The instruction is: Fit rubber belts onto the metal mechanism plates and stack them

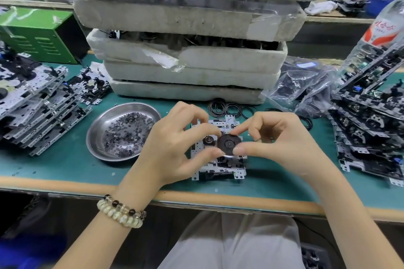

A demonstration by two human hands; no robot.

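Your left hand [172,144] and right hand [282,140] pinch the black flywheel [229,144] on the mechanism plate [230,119]. The green tabletop [65,166] carries foam trays [192,67] and a steel dish [94,137].

Left arm: your bare forearm comes in from 7 o'clock and runs toward 1 o'clock, with the wrist nearly straight.
Left grip [172,146]: the thumb side faces you. Your index finger and thumb curl toward each other and pinch a black wheel [228,143] at its 10 and 8 o'clock.
Left spare fingers: bent and lifted behind the index finger, toward 12 o'clock.
Right arm: your bare forearm comes in from 5 o'clock and runs toward 11 o'clock.
Right grip [282,140]: your index finger and thumb reach toward 9 o'clock and pinch the same wheel at its 1 and 4 o'clock.
Right spare fingers: curled loosely into the palm.
Between them: your two index tips nearly meet.
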